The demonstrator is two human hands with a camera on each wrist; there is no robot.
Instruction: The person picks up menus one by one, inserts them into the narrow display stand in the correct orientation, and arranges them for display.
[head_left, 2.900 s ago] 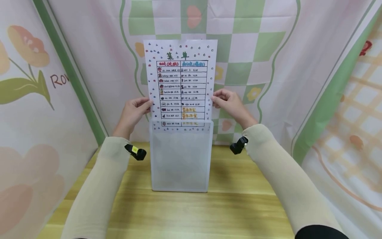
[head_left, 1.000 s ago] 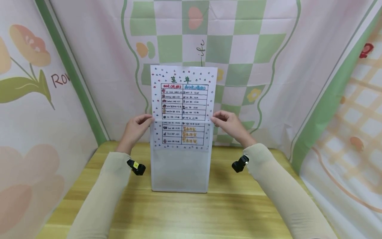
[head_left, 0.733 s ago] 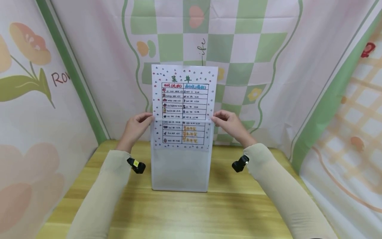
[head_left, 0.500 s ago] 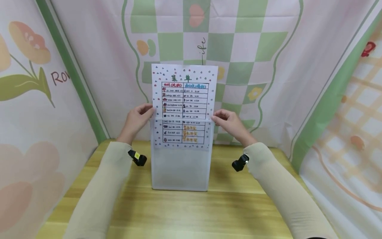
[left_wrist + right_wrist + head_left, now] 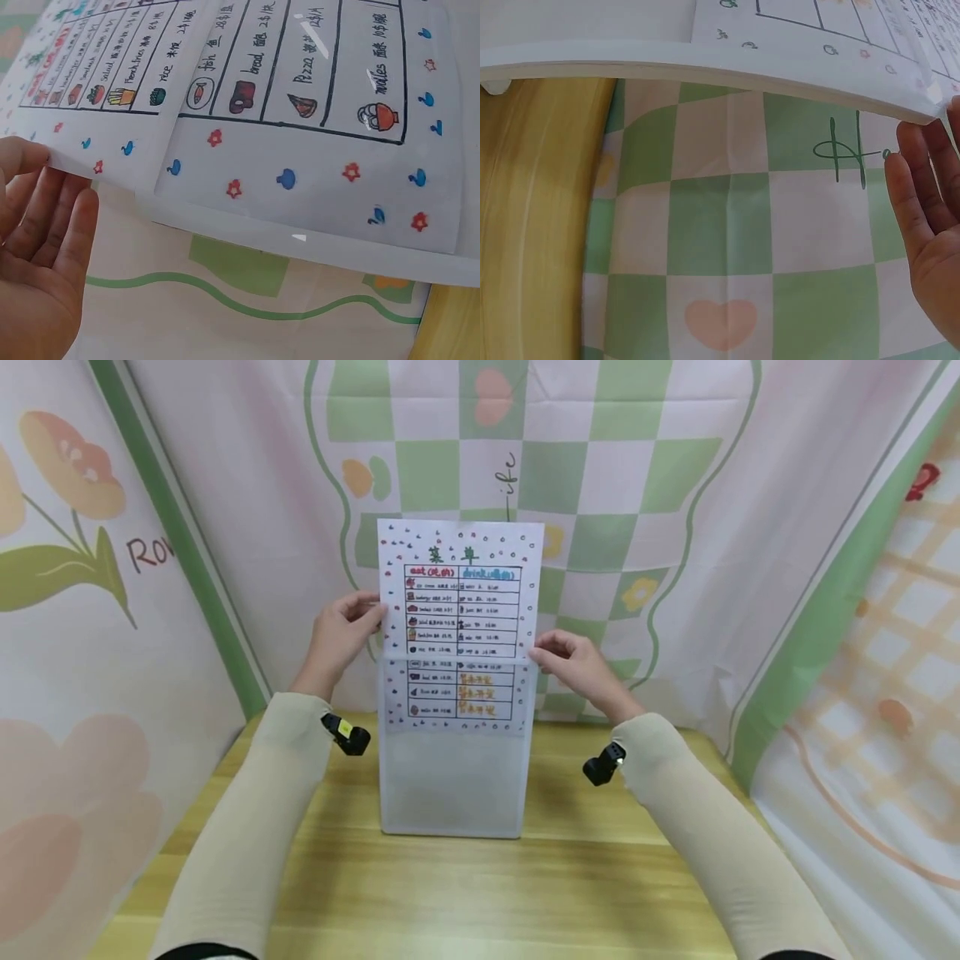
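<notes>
The small print on my menu sheet (image 5: pixel 461 602) is too tiny to read. Its lower rows blur behind the frosted holder (image 5: pixel 452 760). At three o'clock, my right hand (image 5: pixel 934 225) is cropped.

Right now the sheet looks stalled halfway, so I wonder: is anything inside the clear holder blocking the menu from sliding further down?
Nothing visible blocks it. Below the menu sheet the frosted holder shows only its own bare inside down to the wooden table. The left hand and right hand are at the sheet's side edges, not beneath it.
</notes>
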